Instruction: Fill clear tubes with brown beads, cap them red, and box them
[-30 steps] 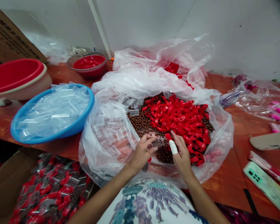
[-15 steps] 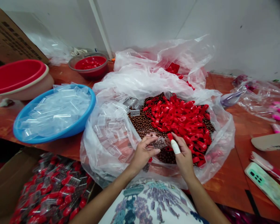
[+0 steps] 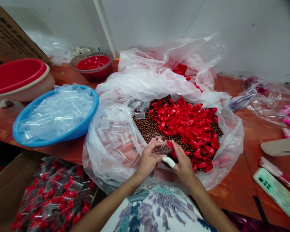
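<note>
Both hands are busy over the near part of the big plastic bag (image 3: 135, 80): left hand (image 3: 146, 161) has a small clear case (image 3: 163, 149) pinched, right hand (image 3: 183, 165) has a red cap (image 3: 169, 145) right at the case's end. Brown beads (image 3: 145, 127) and loose red caps (image 3: 183, 119) sit inside the bag. Blue basin (image 3: 96, 104) of clear cases is left of it, phone (image 3: 277, 193) on the counter (image 3: 234, 190) to its right.

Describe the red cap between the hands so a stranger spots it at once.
Find the big open plastic bag on the table. Over its near side, the left hand holds a clear case, and the right hand holds the red cap at that case's end. Unlike the red pieces heaped beyond, it is in fingers.
</note>
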The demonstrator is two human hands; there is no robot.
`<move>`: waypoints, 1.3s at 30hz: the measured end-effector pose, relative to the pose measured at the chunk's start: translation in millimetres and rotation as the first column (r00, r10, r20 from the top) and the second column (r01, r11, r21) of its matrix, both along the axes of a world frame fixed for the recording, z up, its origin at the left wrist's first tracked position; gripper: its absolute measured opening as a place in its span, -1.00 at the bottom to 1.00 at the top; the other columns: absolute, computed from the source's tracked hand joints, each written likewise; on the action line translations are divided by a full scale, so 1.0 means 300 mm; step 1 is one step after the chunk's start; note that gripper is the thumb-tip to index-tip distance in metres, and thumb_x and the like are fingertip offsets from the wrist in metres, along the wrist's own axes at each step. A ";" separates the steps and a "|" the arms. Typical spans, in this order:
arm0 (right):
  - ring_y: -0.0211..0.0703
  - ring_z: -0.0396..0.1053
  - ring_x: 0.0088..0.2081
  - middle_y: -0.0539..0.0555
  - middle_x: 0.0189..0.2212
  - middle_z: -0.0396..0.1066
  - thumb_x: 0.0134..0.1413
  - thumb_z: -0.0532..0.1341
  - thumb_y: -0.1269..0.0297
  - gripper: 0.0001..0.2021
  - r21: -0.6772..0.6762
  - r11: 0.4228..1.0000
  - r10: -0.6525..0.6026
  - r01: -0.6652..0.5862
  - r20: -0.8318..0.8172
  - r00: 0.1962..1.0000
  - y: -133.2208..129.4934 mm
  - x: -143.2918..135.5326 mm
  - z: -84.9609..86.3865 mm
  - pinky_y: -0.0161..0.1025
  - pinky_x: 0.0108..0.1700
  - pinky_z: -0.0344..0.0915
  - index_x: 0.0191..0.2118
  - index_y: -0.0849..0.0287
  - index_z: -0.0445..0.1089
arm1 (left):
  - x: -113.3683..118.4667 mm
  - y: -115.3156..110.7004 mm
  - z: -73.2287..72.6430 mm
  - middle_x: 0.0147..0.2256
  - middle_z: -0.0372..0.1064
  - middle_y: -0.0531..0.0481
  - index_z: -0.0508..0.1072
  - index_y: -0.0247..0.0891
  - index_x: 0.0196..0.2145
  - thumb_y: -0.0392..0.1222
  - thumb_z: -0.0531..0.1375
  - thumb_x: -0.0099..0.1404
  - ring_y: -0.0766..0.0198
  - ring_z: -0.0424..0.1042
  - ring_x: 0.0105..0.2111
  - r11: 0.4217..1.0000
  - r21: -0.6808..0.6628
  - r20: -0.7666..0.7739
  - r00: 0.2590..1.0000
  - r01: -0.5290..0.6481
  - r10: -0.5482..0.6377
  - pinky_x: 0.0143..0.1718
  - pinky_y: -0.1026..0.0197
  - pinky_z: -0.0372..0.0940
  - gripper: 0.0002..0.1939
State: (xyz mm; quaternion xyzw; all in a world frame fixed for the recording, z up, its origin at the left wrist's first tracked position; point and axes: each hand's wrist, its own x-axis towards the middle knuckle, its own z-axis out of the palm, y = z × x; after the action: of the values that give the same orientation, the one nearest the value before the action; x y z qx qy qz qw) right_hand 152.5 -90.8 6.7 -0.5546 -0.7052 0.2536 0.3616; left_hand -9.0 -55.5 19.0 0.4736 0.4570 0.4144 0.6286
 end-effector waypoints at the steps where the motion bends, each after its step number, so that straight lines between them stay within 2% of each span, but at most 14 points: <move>1: -0.04 0.11 0.17 0.16 0.18 0.10 0.14 0.10 0.32 -0.37 0.003 1.000 0.020 -0.020 0.002 1.000 0.000 0.000 -0.002 -0.05 0.13 0.17 0.28 0.04 -0.15 | 0.004 -0.002 -0.007 -0.16 0.34 -0.06 0.43 -0.26 -0.19 -0.33 0.32 -0.04 0.21 0.36 -0.15 0.999 -0.042 0.034 0.999 -0.007 0.008 -0.14 0.21 0.28 -0.61; 4: -0.07 0.12 0.17 0.14 0.17 0.13 0.16 0.03 0.38 -0.44 0.004 0.997 0.077 -0.077 -0.014 0.997 0.006 0.000 0.005 -0.03 0.15 0.15 0.26 0.02 -0.09 | 0.012 -0.010 -0.016 -0.24 0.39 -0.01 0.38 -0.27 -0.23 -0.33 0.35 -0.11 0.26 0.39 -0.26 0.991 -0.134 0.108 0.993 -0.028 0.042 -0.19 0.23 0.29 -0.58; 8: 0.00 0.15 0.14 0.19 0.11 0.17 0.00 0.23 0.26 -0.34 -0.001 0.991 0.133 -0.133 -0.048 0.990 0.016 -0.003 0.020 -0.02 0.11 0.18 0.22 0.08 -0.02 | 0.007 -0.014 0.003 -0.27 0.38 0.04 0.33 -0.25 -0.27 -0.32 0.39 -0.15 0.31 0.38 -0.29 0.981 -0.195 0.175 0.984 0.021 0.013 -0.24 0.29 0.27 -0.55; 12: 0.01 0.23 0.07 0.19 0.04 0.24 -0.07 0.29 0.18 -0.33 -0.029 0.995 0.089 -0.090 -0.047 0.995 0.010 -0.007 0.027 -0.02 0.07 0.22 0.16 0.09 0.03 | 0.010 -0.007 0.033 -0.36 0.36 0.04 0.31 -0.26 -0.24 -0.04 0.24 0.12 0.36 0.38 -0.39 0.931 -0.342 0.302 0.953 0.128 -0.021 -0.36 0.33 0.26 -0.68; 14: 0.02 0.25 0.05 0.21 0.04 0.24 -0.08 0.29 0.18 -0.31 -0.019 0.996 0.082 -0.082 -0.010 0.997 0.004 -0.008 0.029 -0.01 0.04 0.24 0.17 0.10 0.01 | 0.024 -0.006 0.037 -0.39 0.35 0.03 0.27 -0.23 -0.17 0.10 0.09 0.21 0.35 0.38 -0.46 0.908 -0.394 0.334 0.943 0.142 -0.002 -0.43 0.30 0.27 -0.63; 17: 0.02 0.27 0.02 0.21 0.02 0.27 -0.07 0.27 0.21 -0.34 0.042 0.992 0.115 -0.117 0.053 0.992 0.000 -0.010 0.033 -0.01 0.02 0.25 0.16 0.10 0.03 | 0.059 -0.016 0.026 -0.47 0.32 0.09 0.18 -0.18 -0.15 0.14 0.05 0.22 0.34 0.36 -0.57 0.887 -0.442 0.280 0.960 0.134 -0.005 -0.55 0.28 0.27 -0.62; 21: -0.01 0.28 0.02 0.18 0.00 0.31 -0.07 0.26 0.29 -0.40 0.095 0.989 0.104 -0.111 0.078 0.992 0.000 -0.017 0.049 -0.03 0.04 0.23 0.13 0.10 0.10 | 0.096 -0.032 0.010 -0.49 0.23 0.18 0.14 -0.15 -0.25 0.04 0.08 0.22 0.41 0.28 -0.63 0.905 -0.424 0.201 0.977 0.015 0.078 -0.64 0.35 0.21 -0.74; 24: 0.02 0.26 0.04 0.18 0.05 0.27 -0.13 0.29 0.27 -0.37 0.000 0.997 0.071 -0.071 0.008 0.997 -0.008 -0.014 0.058 -0.04 0.04 0.23 0.12 0.10 0.12 | 0.096 -0.027 0.032 -0.48 0.24 0.17 0.16 -0.15 -0.22 -0.01 0.05 0.23 0.41 0.29 -0.61 0.914 -0.406 0.214 0.973 0.006 0.089 -0.63 0.35 0.24 -0.77; 26: 0.00 0.35 -0.07 0.19 -0.02 0.33 -0.17 0.31 0.25 -0.34 -0.147 0.989 -0.045 0.031 -0.090 0.995 -0.019 -0.002 0.053 -0.09 -0.07 0.31 0.12 0.13 0.11 | 0.084 -0.016 0.060 -0.49 0.27 0.14 0.15 -0.16 -0.15 -0.03 0.02 0.25 0.38 0.33 -0.59 0.906 -0.422 0.255 0.962 0.024 0.093 -0.59 0.34 0.27 -0.75; 29: -0.11 0.42 -0.32 0.09 -0.30 0.45 -0.06 0.25 0.23 -0.57 -0.340 0.934 -0.203 0.112 -0.248 0.947 -0.031 0.025 0.032 -0.19 -0.27 0.36 -0.02 0.18 0.26 | 0.062 -0.001 0.094 -0.51 0.32 0.09 0.11 -0.16 -0.05 -0.03 -0.03 0.26 0.32 0.36 -0.58 0.892 -0.445 0.299 0.952 0.077 0.066 -0.59 0.31 0.28 -0.67; 31: -0.10 0.42 -0.27 0.09 -0.30 0.46 0.07 0.15 0.22 -0.73 -0.342 0.932 -0.230 0.120 -0.303 0.925 -0.032 0.038 0.024 -0.17 -0.20 0.35 -0.10 0.17 0.34 | 0.052 0.001 0.097 -0.51 0.35 0.06 0.09 -0.18 0.01 0.00 -0.03 0.26 0.29 0.35 -0.60 0.883 -0.456 0.285 0.958 0.117 0.020 -0.63 0.30 0.25 -0.60; 33: -0.05 0.37 -0.10 0.14 -0.13 0.41 0.14 0.09 0.20 -0.69 -0.255 0.957 -0.204 0.137 -0.260 0.944 -0.027 0.042 0.030 -0.10 -0.05 0.28 -0.01 0.15 0.31 | 0.049 -0.002 0.086 -0.52 0.37 0.05 0.10 -0.21 0.06 0.04 -0.03 0.26 0.30 0.34 -0.63 0.877 -0.463 0.246 0.969 0.130 -0.013 -0.63 0.31 0.23 -0.53; 35: 0.01 0.28 0.02 0.19 0.02 0.31 0.14 0.09 0.16 -0.53 -0.150 0.984 -0.110 0.091 -0.120 0.987 -0.022 0.034 0.048 -0.04 0.04 0.22 0.16 0.13 0.14 | 0.053 -0.008 0.072 -0.50 0.39 0.03 0.14 -0.23 0.08 0.10 -0.04 0.26 0.32 0.34 -0.61 0.879 -0.459 0.224 0.974 0.128 -0.025 -0.57 0.30 0.23 -0.48; 39: 0.12 0.24 0.02 0.27 0.06 0.23 -0.04 0.22 0.02 -0.17 -0.053 0.997 0.071 -0.061 0.215 0.974 -0.023 -0.004 0.087 0.03 0.01 0.23 0.27 0.20 -0.16 | 0.066 -0.020 0.060 -0.44 0.43 -0.03 0.19 -0.24 0.11 0.29 -0.14 0.23 0.33 0.34 -0.60 0.876 -0.453 0.249 0.967 0.166 -0.055 -0.55 0.30 0.22 -0.32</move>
State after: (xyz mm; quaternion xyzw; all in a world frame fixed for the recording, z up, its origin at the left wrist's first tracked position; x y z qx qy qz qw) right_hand 151.5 -97.7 32.6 -0.5635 -0.7525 0.2197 0.2609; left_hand 10.7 -61.6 36.9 0.2818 0.4406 0.3061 0.7955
